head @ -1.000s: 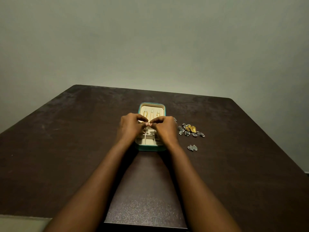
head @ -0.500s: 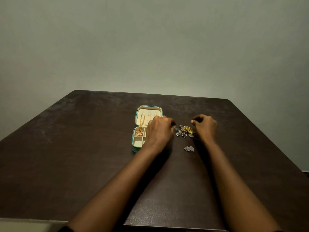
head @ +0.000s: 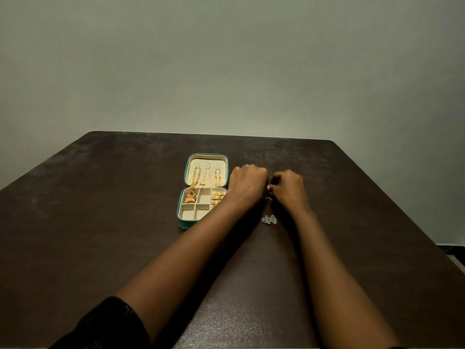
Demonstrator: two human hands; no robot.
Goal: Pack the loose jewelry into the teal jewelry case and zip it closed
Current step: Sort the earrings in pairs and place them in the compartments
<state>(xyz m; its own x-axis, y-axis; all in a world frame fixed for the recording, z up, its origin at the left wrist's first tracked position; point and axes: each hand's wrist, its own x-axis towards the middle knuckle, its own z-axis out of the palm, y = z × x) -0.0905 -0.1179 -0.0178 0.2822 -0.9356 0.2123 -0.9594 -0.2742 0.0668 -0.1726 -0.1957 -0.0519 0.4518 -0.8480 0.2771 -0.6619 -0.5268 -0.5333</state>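
Observation:
The teal jewelry case (head: 181, 221) lies open on the dark table (head: 100, 222), its cream lid (head: 192, 163) tilted back. Gold chains (head: 196, 176) hang in the lid. A gold pendant (head: 190, 198) and gold rings (head: 218, 196) sit in the tray's compartments. Right of the case, my left hand (head: 247, 185) and my right hand (head: 289, 188) meet with fingers curled over the loose jewelry pile, hiding most of it. My right fingertips pinch at the spot where the hands touch, and a bit of silver jewelry (head: 268, 198) shows just below. A small silver pair (head: 269, 219) lies nearer to me.
The table's far edge (head: 214, 134) meets a plain grey-green wall. Its right edge (head: 402, 207) slopes toward me. A dark sleeve (head: 105, 326) covers my left upper arm at the bottom of the view.
Both hands left the case. My left hand moved right off the tray, and my right hand came back left, so they now meet over the jewelry pile.

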